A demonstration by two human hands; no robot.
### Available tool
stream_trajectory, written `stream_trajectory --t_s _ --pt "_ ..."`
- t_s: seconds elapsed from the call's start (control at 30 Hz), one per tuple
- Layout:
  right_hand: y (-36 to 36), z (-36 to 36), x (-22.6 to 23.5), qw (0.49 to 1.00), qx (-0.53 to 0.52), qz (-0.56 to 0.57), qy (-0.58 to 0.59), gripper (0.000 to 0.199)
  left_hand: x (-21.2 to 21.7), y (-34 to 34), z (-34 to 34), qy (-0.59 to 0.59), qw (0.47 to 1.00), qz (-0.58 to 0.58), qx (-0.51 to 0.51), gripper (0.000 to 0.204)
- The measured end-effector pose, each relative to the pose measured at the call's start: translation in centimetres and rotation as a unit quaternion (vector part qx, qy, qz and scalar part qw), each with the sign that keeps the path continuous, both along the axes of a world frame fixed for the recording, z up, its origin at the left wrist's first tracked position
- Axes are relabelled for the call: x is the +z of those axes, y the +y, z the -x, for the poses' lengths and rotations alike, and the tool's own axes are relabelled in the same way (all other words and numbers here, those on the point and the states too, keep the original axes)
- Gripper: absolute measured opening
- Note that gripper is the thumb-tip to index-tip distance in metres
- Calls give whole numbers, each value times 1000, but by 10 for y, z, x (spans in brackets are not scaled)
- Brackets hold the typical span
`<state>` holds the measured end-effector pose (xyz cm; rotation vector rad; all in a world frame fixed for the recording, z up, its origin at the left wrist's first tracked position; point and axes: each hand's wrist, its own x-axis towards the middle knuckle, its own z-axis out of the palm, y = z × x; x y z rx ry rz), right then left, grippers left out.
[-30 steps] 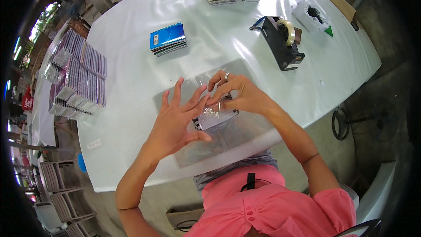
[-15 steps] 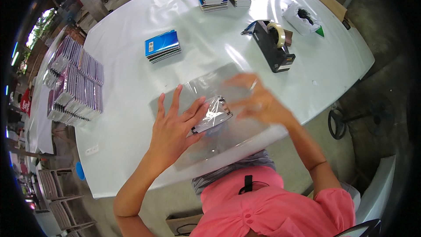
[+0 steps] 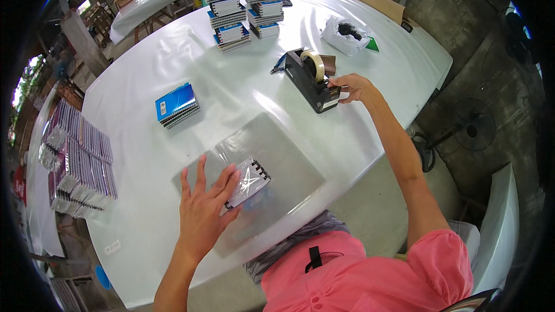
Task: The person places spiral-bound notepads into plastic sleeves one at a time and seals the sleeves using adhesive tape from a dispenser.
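Head view: left hand (image 3: 203,212), fingers spread, steadies the plastic-wrapped notebook (image 3: 250,184) just below frame centre; right hand (image 3: 354,88) is at the tape dispenser (image 3: 305,84), above and right, its grip unclear. Apparently tape-fetching, calling for the notebook held still.

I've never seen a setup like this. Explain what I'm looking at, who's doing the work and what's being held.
There is no robot here, just a person's two bare hands. A wide fisheye camera worn on the head looks down, so straight edges bend.

On the white table lies a greyish plastic sheet, with a clear-wrapped spiral notebook on it. The left hand rests spread over that notebook's left side. The right hand is at the near end of the black tape dispenser; whether it pinches tape is too small to tell.

Farther off stand a small blue notebook stack and two taller piles.
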<state>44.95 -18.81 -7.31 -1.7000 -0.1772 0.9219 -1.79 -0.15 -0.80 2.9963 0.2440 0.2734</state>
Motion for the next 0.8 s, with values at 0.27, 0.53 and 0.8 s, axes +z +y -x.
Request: stream_trajectory --t_s 0.27,0.53,0.8 --pt "-35 52 -56 942 -97 -320 34 21 -2 0 0 1 1000 14 8 69" --pt "-32 116 -23 862 -111 47 -493 13 -3 -2 -3 -1 1000 30 6 67" --pt "40 309 91 972 134 -107 161 23 -6 2 6 -18 1000 20 12 66"
